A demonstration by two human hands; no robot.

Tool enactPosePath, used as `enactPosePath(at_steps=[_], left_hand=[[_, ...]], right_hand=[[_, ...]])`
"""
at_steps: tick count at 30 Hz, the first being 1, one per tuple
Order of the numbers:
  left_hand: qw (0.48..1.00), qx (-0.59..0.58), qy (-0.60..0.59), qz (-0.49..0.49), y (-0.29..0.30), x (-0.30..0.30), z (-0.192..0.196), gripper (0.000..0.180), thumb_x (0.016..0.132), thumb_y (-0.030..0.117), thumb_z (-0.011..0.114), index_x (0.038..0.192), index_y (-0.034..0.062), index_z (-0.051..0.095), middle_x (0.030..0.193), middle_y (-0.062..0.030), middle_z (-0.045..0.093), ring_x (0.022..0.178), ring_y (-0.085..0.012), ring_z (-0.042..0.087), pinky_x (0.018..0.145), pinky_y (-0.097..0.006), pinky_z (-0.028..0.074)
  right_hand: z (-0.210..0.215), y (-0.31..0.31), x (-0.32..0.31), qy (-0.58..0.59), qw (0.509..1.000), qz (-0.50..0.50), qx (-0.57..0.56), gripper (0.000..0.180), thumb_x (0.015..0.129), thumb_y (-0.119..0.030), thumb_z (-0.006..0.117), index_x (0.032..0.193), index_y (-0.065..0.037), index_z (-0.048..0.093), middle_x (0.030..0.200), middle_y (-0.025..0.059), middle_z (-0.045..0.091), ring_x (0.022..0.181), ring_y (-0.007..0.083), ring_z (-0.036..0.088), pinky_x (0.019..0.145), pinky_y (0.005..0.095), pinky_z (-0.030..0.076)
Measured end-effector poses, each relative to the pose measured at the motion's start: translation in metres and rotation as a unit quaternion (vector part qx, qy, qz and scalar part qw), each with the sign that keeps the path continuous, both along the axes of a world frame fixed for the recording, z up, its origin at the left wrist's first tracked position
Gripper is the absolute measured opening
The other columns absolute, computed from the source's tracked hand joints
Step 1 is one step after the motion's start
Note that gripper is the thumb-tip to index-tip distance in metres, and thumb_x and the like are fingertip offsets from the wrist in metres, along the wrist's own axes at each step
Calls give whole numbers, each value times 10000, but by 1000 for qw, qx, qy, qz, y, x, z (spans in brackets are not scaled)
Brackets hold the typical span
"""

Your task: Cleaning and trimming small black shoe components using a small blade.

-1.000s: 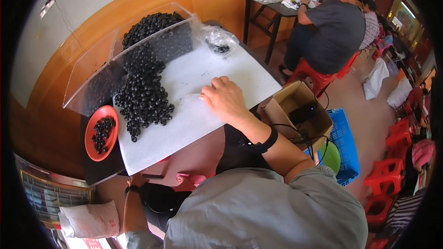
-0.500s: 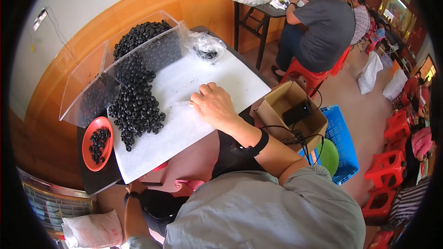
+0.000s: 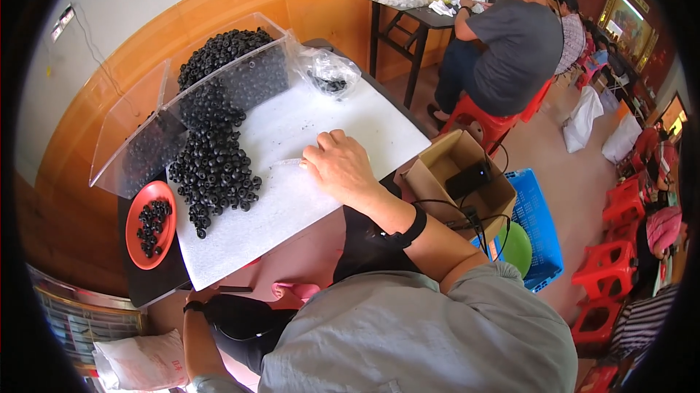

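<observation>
My right hand [image 3: 341, 167] lies palm down on the white sheet [image 3: 292, 211] covering the table, fingers bent and slightly apart, with nothing visible in it. Its fingertips are a short way right of a heap of small black round parts [image 3: 213, 168]. That heap spills out of a clear plastic bin [image 3: 182, 101]. My left hand [image 3: 200, 296] is low at the table's near edge, above my lap, with a dark band on the wrist. Its fingers are hidden.
A red plate [image 3: 135, 229] with several black parts sits at the table's left end. A clear bag [image 3: 328, 72] of black parts lies at the far end. An open cardboard box [image 3: 445, 167], a blue crate [image 3: 539, 232] and red stools stand to the right. Other people sit at a far table [image 3: 423, 14].
My right hand stays on the white sheet beside the heap. My head has shifted a little, so the table sits slightly differently in view.
</observation>
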State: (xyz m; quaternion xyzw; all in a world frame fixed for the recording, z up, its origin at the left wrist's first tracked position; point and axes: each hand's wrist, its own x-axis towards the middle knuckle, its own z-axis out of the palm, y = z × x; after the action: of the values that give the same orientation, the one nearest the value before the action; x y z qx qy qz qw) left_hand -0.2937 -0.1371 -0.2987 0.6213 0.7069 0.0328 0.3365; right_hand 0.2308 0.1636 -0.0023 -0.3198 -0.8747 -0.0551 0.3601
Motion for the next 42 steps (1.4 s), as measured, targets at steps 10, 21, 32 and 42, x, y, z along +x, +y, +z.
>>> enactPosePath(at_steps=[10, 21, 32, 42], left_hand=[[996, 76, 38, 11, 46, 38, 20, 616, 847, 409, 711, 1420, 200, 627, 1352, -91, 696, 1281, -340, 618, 1129, -423, 454], [984, 165, 58, 16, 130, 111, 53, 599, 850, 403, 707, 1406, 191, 637, 1353, -90, 696, 1273, -338, 621, 1124, -423, 458], [968, 251, 26, -3, 94, 55, 47, 582, 852, 396, 703, 1391, 183, 646, 1353, -88, 696, 1265, -336, 625, 1120, -423, 461], [957, 250, 102, 107, 102, 89, 51, 568, 855, 391, 699, 1378, 175, 655, 1354, -87, 696, 1258, -334, 628, 1115, -423, 464]], right_hand=[[1, -2, 1, 9, 1000, -1, -6, 124, 885, -221, 746, 888, -99, 722, 880, 61, 610, 899, 259, 600, 740, 392, 528], [-1, 7, 6, 25, 1000, 3, -4, 124, 885, -226, 749, 877, -106, 717, 875, 72, 624, 895, 276, 619, 745, 402, 538], [-2, 3, 3, 20, 1000, -10, 0, 107, 891, -242, 750, 886, -137, 731, 879, 55, 627, 899, 265, 625, 746, 396, 542], [-1, 9, 7, 7, 1000, -21, 0, 127, 913, -279, 712, 899, -152, 710, 898, 75, 643, 908, 301, 642, 750, 432, 549]])
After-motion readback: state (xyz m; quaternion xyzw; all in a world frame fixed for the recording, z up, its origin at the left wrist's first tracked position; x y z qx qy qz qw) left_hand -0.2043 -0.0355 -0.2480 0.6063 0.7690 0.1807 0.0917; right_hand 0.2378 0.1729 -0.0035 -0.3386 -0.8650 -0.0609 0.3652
